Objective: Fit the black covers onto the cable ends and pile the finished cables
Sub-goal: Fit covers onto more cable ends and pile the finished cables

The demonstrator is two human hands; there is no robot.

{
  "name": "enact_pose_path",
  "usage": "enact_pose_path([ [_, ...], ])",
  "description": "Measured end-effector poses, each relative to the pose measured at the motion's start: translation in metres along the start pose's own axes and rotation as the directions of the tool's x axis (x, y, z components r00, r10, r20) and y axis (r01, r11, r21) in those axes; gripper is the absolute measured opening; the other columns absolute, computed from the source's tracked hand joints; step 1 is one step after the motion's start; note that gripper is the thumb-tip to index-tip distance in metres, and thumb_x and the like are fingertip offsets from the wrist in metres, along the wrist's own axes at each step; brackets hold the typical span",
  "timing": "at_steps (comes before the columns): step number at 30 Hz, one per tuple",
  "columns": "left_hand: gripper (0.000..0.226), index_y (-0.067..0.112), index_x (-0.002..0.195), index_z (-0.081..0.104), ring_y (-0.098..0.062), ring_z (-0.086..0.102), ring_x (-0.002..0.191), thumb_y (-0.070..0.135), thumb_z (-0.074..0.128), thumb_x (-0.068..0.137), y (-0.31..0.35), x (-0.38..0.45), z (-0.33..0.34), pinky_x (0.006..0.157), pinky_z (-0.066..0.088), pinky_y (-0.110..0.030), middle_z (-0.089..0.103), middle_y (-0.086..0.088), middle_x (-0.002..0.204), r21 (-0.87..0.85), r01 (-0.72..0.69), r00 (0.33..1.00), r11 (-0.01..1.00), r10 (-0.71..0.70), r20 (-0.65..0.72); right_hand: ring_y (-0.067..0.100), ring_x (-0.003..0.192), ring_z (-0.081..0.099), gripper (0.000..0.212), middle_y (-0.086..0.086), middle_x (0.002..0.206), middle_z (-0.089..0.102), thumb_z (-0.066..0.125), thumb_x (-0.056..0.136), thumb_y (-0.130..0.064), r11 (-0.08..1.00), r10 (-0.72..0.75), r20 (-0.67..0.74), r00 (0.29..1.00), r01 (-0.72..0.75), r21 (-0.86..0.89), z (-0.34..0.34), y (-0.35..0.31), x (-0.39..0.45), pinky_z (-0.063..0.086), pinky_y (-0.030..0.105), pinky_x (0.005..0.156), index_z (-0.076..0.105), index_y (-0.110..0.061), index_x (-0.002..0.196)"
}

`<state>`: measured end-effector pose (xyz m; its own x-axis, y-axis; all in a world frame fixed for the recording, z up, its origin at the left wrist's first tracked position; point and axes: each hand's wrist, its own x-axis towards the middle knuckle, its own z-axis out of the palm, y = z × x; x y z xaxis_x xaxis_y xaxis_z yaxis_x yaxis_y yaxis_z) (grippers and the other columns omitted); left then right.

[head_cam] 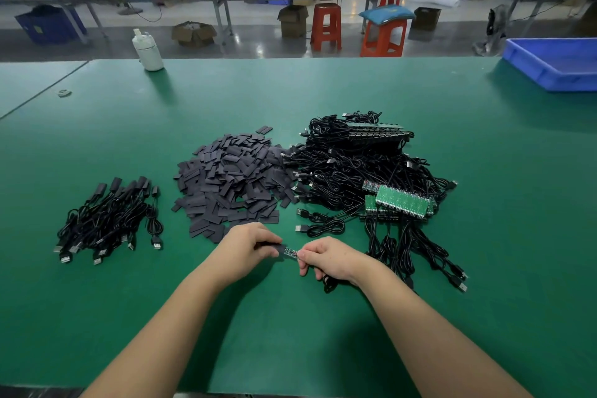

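My left hand [247, 247] pinches a flat black cover [274, 248] near the table's front middle. My right hand [326, 258] pinches a cable's small circuit-board end [290, 252], whose tip sits at the cover's mouth; the cable's cord [329, 286] hangs curled below that hand. A heap of loose black covers [231, 178] lies just behind my hands. To its right lies a big tangle of uncovered cables [361, 168] with green boards [402, 202]. At the left lies a pile of finished cables [109, 220] with covered ends.
The green table [290, 333] stretches wide around the piles. A white bottle [147, 50] stands at the far left edge and a blue tray [555, 63] at the far right. Red stools and boxes stand on the floor beyond.
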<state>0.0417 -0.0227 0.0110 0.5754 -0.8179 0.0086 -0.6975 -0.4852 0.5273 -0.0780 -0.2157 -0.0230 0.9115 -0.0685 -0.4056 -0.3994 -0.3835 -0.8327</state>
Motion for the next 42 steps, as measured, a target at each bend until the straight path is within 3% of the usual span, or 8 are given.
enact_pose_path([
  [7,0.021,0.023,0.107,0.076,-0.007,0.060,0.094,0.024,0.075,0.086,-0.001,-0.001,0.006,0.089,0.046,-0.022,0.066,0.011,0.097,-0.089,0.062,0.998,0.994,-0.064,-0.022,0.005,0.058,0.054,0.029,-0.008,0.090,0.077,0.050,0.103,-0.035,1.000,0.006,0.008,1.000,-0.006,0.023,-0.002,0.000,-0.001,0.048,0.020,0.063,0.067,-0.022,0.083],
  [13,0.021,0.028,0.104,0.076,0.007,0.057,0.089,0.024,0.077,0.084,-0.005,-0.004,0.010,0.080,0.040,-0.005,0.065,0.020,0.093,-0.121,0.027,0.998,0.992,-0.034,-0.054,0.004,0.057,0.054,0.032,-0.008,0.088,0.076,0.048,0.104,-0.035,0.999,0.011,0.002,1.000,-0.011,0.033,-0.002,-0.001,-0.001,0.049,0.022,0.065,0.065,-0.022,0.080],
  [21,0.022,0.027,0.108,0.075,0.009,0.057,0.090,0.029,0.075,0.086,-0.007,-0.005,0.017,0.082,0.041,-0.008,0.064,0.021,0.094,-0.164,0.063,0.996,0.984,-0.072,-0.046,0.004,0.058,0.054,0.030,-0.009,0.086,0.076,0.049,0.103,-0.037,1.000,0.021,0.001,1.000,-0.021,0.004,0.000,-0.002,-0.001,0.047,0.021,0.063,0.066,-0.023,0.081],
  [26,0.021,0.027,0.107,0.075,0.002,0.060,0.092,0.027,0.074,0.086,0.003,-0.002,0.021,0.086,0.047,-0.019,0.066,0.017,0.095,-0.170,0.015,1.000,0.985,-0.018,-0.017,0.006,0.058,0.054,0.031,-0.009,0.084,0.075,0.050,0.102,-0.037,1.000,0.008,-0.002,1.000,-0.008,0.015,0.000,-0.001,-0.001,0.046,0.021,0.063,0.066,-0.026,0.078],
  [33,0.022,0.029,0.111,0.074,0.000,0.060,0.091,0.028,0.071,0.089,0.007,0.004,0.025,0.087,0.048,-0.021,0.067,0.015,0.097,-0.129,0.005,0.999,0.992,0.001,0.041,0.006,0.054,0.054,0.030,-0.008,0.082,0.074,0.051,0.102,-0.035,1.000,-0.007,-0.010,1.000,0.007,0.026,0.000,0.002,0.002,0.046,0.019,0.060,0.066,-0.027,0.077],
  [42,0.014,0.027,0.098,0.078,0.001,0.063,0.088,0.020,0.074,0.086,0.004,-0.001,0.039,0.081,0.047,-0.013,0.071,0.016,0.090,-0.263,-0.004,0.992,0.965,-0.029,-0.121,0.005,0.052,0.056,0.031,-0.009,0.081,0.074,0.049,0.103,-0.035,1.000,-0.002,-0.034,0.999,0.003,0.027,0.001,0.002,0.005,0.047,0.018,0.059,0.067,-0.026,0.079],
])
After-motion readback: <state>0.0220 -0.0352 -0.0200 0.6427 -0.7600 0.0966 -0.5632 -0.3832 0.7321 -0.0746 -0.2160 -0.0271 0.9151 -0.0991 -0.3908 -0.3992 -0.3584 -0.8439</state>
